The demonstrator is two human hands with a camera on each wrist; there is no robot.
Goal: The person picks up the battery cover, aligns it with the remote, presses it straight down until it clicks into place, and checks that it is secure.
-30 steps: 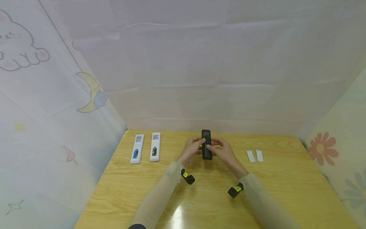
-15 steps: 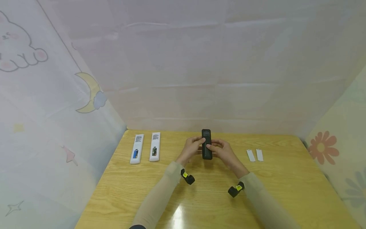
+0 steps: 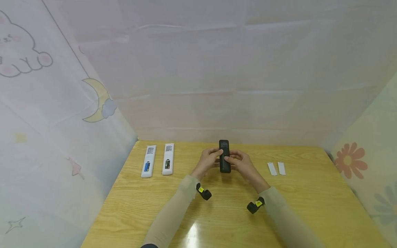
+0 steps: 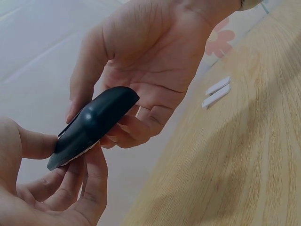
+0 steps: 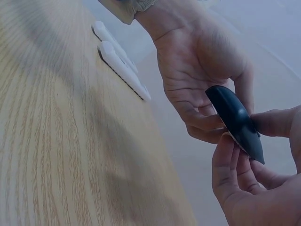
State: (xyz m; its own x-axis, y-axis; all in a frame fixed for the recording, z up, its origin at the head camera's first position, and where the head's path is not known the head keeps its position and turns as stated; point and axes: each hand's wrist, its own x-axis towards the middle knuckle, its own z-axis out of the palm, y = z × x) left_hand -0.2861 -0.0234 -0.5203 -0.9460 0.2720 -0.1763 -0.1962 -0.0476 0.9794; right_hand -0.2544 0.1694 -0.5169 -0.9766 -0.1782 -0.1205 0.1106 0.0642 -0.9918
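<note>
Both hands hold a black remote control (image 3: 224, 165) over the far middle of the table, its labelled back facing up. My left hand (image 3: 207, 161) grips its left side, the thumb lying on the back. From the right side my right hand (image 3: 243, 165) grips it, with the thumb pressed lower on the back, near the battery cover. In the left wrist view the remote control (image 4: 96, 120) is seen end-on, fingers curled under its button side. The right wrist view shows the remote control (image 5: 235, 120) tilted between the two hands.
At the table's left lie two white remote controls, one with a blue battery (image 3: 147, 166) and one with a dark green battery (image 3: 168, 164) in uncovered compartments. Two white battery covers (image 3: 272, 168) (image 3: 281, 168) lie to the right. Behind the wooden table (image 3: 223, 220) hangs a pale sheet (image 3: 192, 69).
Hardly anything differs. Both hands keep their grip on the black remote control, and the right thumb has shifted very slightly to the right along with it.
</note>
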